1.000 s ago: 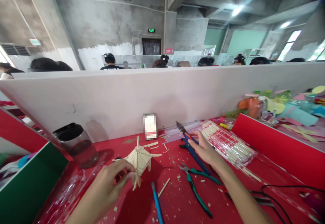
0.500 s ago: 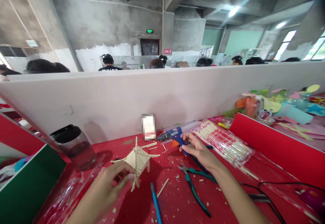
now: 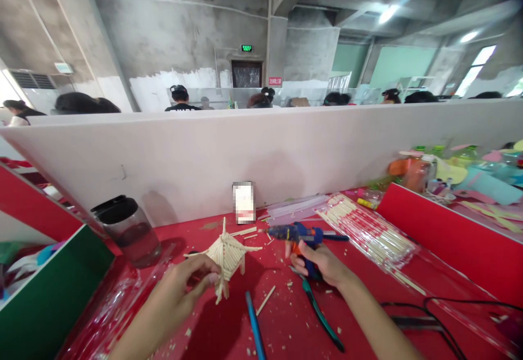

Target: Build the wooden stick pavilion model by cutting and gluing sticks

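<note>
A small pavilion model made of pale wooden sticks [image 3: 227, 254] stands on the red tabletop [image 3: 229, 333]. Closed on the near corner of its roof is my left hand [image 3: 190, 281], thumb and fingers pinching a stick there. My right hand [image 3: 321, 262] grips a blue hot glue gun [image 3: 308, 235], its nozzle pointing left toward the model but apart from it. Partly hidden under the right hand lie green-handled pliers [image 3: 318, 311]. A blue pen-like stick [image 3: 254, 322] and a loose wooden stick [image 3: 266, 299] rest in front of the model.
A dark-lidded jar [image 3: 126, 229] stands left, beside clear plastic wrapping [image 3: 102, 316]. Against the white partition [image 3: 204, 164] leans a phone [image 3: 244, 202]. Bagged sticks [image 3: 368, 229] lie at the right, near a red divider [image 3: 441, 235] and black cables [image 3: 437, 322]. People sit beyond the partition.
My right hand has lowered and turned the glue gun so it lies more level, now covering part of the pliers. The left hand keeps its hold. The whole view has shifted slightly.
</note>
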`<state>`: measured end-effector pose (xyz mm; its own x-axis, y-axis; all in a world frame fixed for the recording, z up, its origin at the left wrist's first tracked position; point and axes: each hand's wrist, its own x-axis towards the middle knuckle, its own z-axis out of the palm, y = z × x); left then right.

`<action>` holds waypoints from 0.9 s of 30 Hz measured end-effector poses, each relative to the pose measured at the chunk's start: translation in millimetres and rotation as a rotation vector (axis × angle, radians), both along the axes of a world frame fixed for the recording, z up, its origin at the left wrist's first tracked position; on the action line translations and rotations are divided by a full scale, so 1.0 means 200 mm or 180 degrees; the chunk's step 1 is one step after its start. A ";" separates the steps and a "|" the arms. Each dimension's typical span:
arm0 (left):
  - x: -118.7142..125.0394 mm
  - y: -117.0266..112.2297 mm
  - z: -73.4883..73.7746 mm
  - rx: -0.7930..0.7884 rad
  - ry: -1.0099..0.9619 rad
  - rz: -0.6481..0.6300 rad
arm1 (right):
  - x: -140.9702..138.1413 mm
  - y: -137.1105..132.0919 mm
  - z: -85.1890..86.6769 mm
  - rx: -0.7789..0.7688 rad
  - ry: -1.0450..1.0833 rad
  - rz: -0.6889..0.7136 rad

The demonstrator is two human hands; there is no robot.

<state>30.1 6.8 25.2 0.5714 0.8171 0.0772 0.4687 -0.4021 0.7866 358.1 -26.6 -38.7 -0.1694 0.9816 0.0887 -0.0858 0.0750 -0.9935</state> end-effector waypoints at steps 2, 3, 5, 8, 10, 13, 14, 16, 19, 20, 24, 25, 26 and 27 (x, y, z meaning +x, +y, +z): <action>0.00 0.00 -0.01 0.0006 -0.0024 0.0023 | -0.03 -0.02 -0.02 -0.0040 -0.0241 0.0245; 0.00 0.00 -0.01 0.0008 -0.0034 0.0031 | -0.05 -0.03 -0.03 -0.0045 -0.0345 0.0323; -0.01 0.01 -0.02 0.0007 -0.0038 0.0059 | -0.10 -0.05 -0.04 -0.0045 -0.0503 0.0409; -0.01 0.01 -0.03 -0.0011 -0.0048 0.0105 | -0.17 -0.08 -0.04 -0.0009 -0.0645 0.0385; -0.01 0.02 -0.04 -0.0038 -0.0103 0.0141 | -0.21 -0.08 -0.04 0.0093 -0.0765 0.0383; -0.01 0.03 -0.05 -0.0083 -0.0221 0.0168 | -0.24 -0.08 -0.03 0.0429 -0.0841 0.0406; -0.01 0.03 -0.05 -0.0096 -0.0250 0.0174 | -0.25 -0.08 -0.03 0.0566 -0.0869 0.0393; -0.01 0.03 -0.06 -0.0119 -0.0265 0.0184 | -0.26 -0.07 -0.03 0.0821 -0.1006 0.0313; -0.01 0.03 -0.06 -0.0143 -0.0222 0.0212 | -0.28 -0.07 -0.02 0.0950 -0.1150 0.0247; -0.01 0.02 -0.06 -0.0152 -0.0213 0.0221 | -0.28 -0.07 -0.03 0.0942 -0.1160 0.0241; 0.00 0.02 -0.06 -0.0193 -0.0224 0.0233 | -0.29 -0.07 -0.04 0.0921 -0.1249 0.0245; 0.00 0.02 -0.06 -0.0188 -0.0221 0.0233 | -0.29 -0.07 -0.05 0.0911 -0.1259 0.0233; 0.00 0.02 -0.06 -0.0181 -0.0216 0.0234 | -0.30 -0.07 -0.05 0.0896 -0.1268 0.0221; 0.00 0.02 -0.06 -0.0171 -0.0216 0.0234 | -0.30 -0.07 -0.06 0.0881 -0.1275 0.0215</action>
